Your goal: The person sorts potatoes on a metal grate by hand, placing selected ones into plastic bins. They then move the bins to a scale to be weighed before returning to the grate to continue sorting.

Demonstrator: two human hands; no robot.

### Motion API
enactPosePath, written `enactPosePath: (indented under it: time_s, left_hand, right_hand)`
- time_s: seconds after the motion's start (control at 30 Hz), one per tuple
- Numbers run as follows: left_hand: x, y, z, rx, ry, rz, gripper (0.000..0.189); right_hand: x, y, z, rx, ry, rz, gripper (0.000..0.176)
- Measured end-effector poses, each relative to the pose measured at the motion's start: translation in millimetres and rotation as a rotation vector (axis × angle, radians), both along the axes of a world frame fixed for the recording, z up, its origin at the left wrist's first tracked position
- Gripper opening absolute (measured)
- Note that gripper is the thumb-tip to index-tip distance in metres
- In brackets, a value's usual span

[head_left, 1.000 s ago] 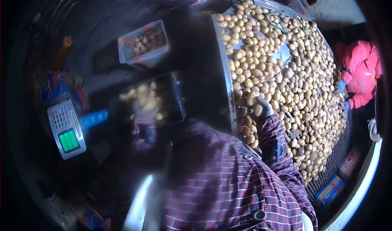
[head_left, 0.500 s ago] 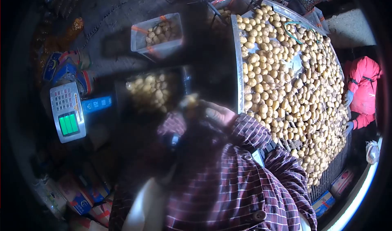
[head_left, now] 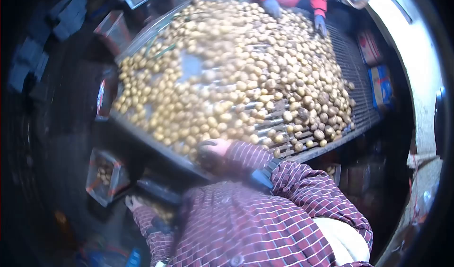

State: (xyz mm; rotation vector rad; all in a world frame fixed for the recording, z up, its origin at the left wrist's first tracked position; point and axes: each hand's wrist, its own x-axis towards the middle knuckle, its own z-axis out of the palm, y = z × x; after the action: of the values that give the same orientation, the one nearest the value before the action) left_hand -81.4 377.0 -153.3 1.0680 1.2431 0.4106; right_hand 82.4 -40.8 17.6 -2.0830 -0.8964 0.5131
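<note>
Potatoes [head_left: 279, 68] cover a large sorting table in front of me. My right hand [head_left: 216, 147] is at the table's near edge, next to the closest potatoes. Its fingers look dark and are smeared by motion, so their grip does not show. Down at the lower left, my left hand [head_left: 135, 202] is beside a partly hidden batch of potatoes [head_left: 163, 212], its fingers seeming apart. Nothing shows in that hand, though the view there is dim and blurred.
Across the table stands a person in red, whose gloved hands [head_left: 272, 7] touch the potatoes. A clear tub [head_left: 101, 191] with potatoes stands left of the table. Bare slats [head_left: 352, 64] show at the right, beside a blue carton [head_left: 380, 86].
My view has swung right, towards the table. My right hand has gone from near a blurred potato to the table's edge. The scale display has left the view.
</note>
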Motion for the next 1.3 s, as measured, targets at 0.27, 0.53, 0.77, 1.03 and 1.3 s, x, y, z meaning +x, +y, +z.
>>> enactPosePath:
  time_s: [0.27,0.53,0.77,1.03,1.3]
  left_hand:
    - [203.3,-165.4,66.6,0.944,-0.022,-0.949,0.050]
    - [208.3,-195.4,85.7,1.335,0.146,-1.218,0.059]
    - [215.1,-191.0,79.2,1.298,0.200,-1.229,0.056]
    - [284.1,-263.4,109.5,0.821,-0.354,-1.221,0.058]
    - [383.8,-434.5,149.4,1.335,0.021,-1.846,0.071]
  right_hand:
    - [32.3,-127.1,-91.7,-0.110,-0.449,-0.504,0.034]
    - [191.1,-214.0,-15.3,-0.488,-0.423,-1.049,0.038]
    - [262.5,-229.2,-23.5,-0.867,-0.326,-0.912,0.055]
    - [186.0,-184.5,18.6,-0.811,-0.273,-0.437,0.046]
    - [68.6,-167.9,6.6,-0.532,-0.566,-0.575,0.042]
